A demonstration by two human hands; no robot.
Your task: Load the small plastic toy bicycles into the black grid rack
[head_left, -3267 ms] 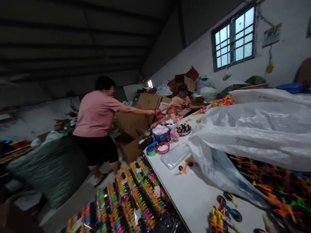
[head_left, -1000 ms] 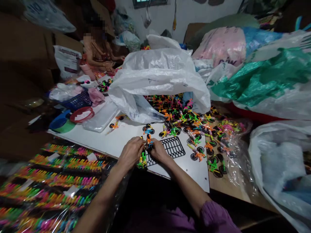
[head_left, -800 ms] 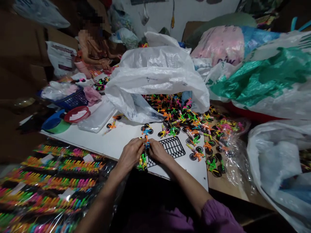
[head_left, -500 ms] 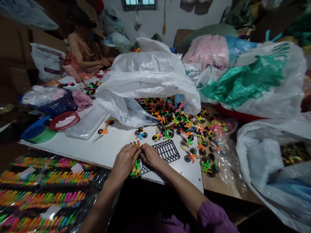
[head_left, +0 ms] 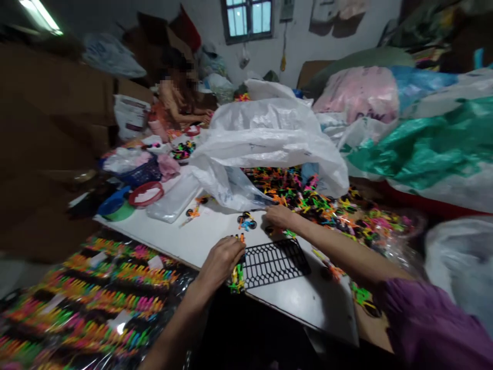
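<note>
- Our left hand (head_left: 222, 259) is curled almost closed. An orange piece (head_left: 241, 237) seems pinched at its fingertips, and green and yellow toy bikes (head_left: 236, 276) lie under its knuckles.
- Touching that hand on its right is the black rack (head_left: 275, 262). It lies flat on the white table (head_left: 185, 239), with its long axis running away from the grip to the right.
- Our right hand (head_left: 279, 216) is stretched out palm down beyond the rack. We cannot tell whether its fingers hold anything.
- A blue toy bike (head_left: 247, 222) stands just left of the right fingertips and beyond the left hand. The right hand is the nearer one.
- The pile of toy bikes (head_left: 308, 198) begins just behind the right hand and spills from the mouth of the white bag (head_left: 269, 136).
- Far to the left of both hands, a red basket (head_left: 146, 194) holds something white, and a blue basket (head_left: 141, 173) holds crumpled plastic.
- Wrapped rows of coloured pieces (head_left: 96, 288) lie below and to the left of the left hand.
</note>
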